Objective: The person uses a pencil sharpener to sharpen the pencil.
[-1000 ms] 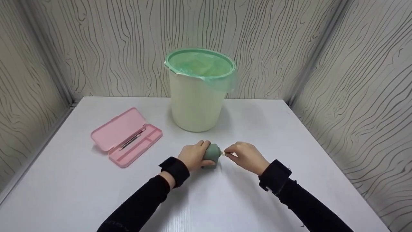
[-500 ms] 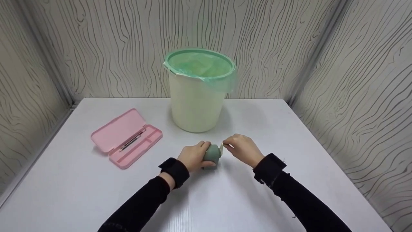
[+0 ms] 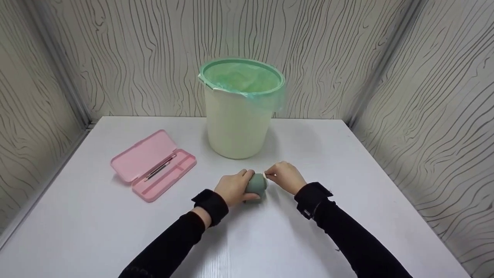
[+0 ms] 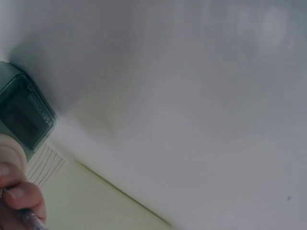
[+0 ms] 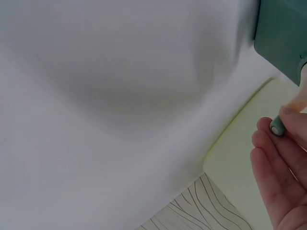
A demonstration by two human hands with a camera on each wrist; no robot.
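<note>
A grey-green crank pencil sharpener [image 3: 256,185] lies in front of the bin, its body gripped by my left hand [image 3: 232,188] with the thumb on the near side. The left wrist view shows its dark see-through drawer [image 4: 26,112] and a round cream part [image 4: 10,152] beside it. Curled fingers [image 4: 21,194] sit below that part, with a shiny, cut-off thing [image 4: 32,220] among them. At the sharpener's right end, my right hand [image 3: 286,177] pinches the small green knob [image 5: 277,126] of the cream crank [image 5: 303,91] between thumb and finger.
A pale green bin [image 3: 237,127] with a green bag over its rim stands behind the hands. To the left lies an open pink pencil case [image 3: 164,179] with slim pencils or pens [image 3: 160,167] in it. Patterned walls [image 3: 166,58] border the white table [image 3: 88,216].
My right hand has moved up and then a little left, and the crank has turned with it from pointing out right to the far side. The left hand keeps its grip.
</note>
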